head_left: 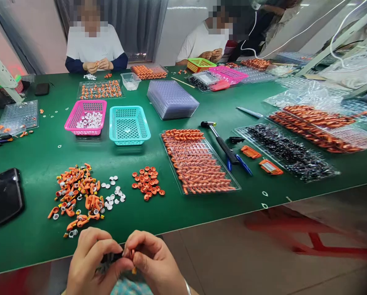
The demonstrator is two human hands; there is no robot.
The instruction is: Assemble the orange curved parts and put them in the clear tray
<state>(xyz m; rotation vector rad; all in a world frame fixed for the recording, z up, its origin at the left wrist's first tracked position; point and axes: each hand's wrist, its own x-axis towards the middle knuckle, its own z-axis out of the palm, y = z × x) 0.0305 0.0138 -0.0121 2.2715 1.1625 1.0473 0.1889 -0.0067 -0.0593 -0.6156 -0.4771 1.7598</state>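
Observation:
Close to the table's front edge, my right hand [155, 260] pinches a small orange earbud shell [132, 253] with a yellow end pointing down. Thumb and fingers of my left hand [92, 258] are closed at the same spot, their tips meeting the right hand's. Something dark shows behind the left fingers, too hidden to name. Just beyond the hands lies a loose pile of orange earbud shells [92, 201] with yellow ends. Beside it are small white discs [111, 200] and a cluster of round orange caps [145, 184].
A clear tray of orange shells [198, 164] stands right of the caps, near a hammer [222, 143] and a tray of black parts [284, 147]. Behind are pink [68, 123] and turquoise baskets [129, 141] and stacked trays [172, 100]. A phone [5, 196] lies left. Two people sit opposite.

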